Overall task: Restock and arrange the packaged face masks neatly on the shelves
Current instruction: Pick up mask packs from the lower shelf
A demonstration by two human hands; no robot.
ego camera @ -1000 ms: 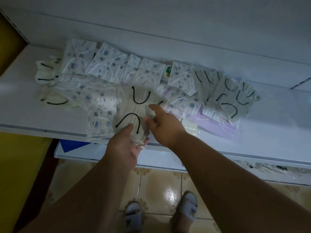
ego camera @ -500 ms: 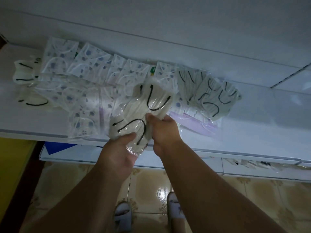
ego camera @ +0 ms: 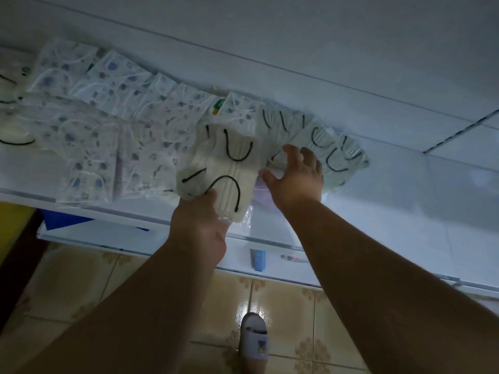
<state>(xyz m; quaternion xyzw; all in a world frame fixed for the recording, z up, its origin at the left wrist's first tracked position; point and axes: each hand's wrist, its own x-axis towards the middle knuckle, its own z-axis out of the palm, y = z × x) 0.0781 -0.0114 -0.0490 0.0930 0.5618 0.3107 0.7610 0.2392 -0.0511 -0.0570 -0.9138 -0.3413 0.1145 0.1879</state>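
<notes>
Floor — glossy beige patterned tiles (ego camera: 286, 306). One white slipper (ego camera: 254, 336) on the tiles. Lower ledge — small blue box (ego camera: 259, 259) beside a pink pen (ego camera: 294, 258).

A white shelf (ego camera: 405, 211) runs across the view from left to right, its front edge catching a dim bluish light. Behind it rises a pale back wall (ego camera: 297, 36) crossed by thin dark seams. Below hangs a lower shelf (ego camera: 135, 238) with a small blue box (ego camera: 258, 259) and a pink pen-like thing (ego camera: 293, 258) lying on it (too dim to tell more). The floor (ego camera: 291, 306) is glossy beige tile with a brownish pattern at the corners, one bright glare spot on it. A yellow surface (ego camera: 13, 225) stands at the far left.
</notes>
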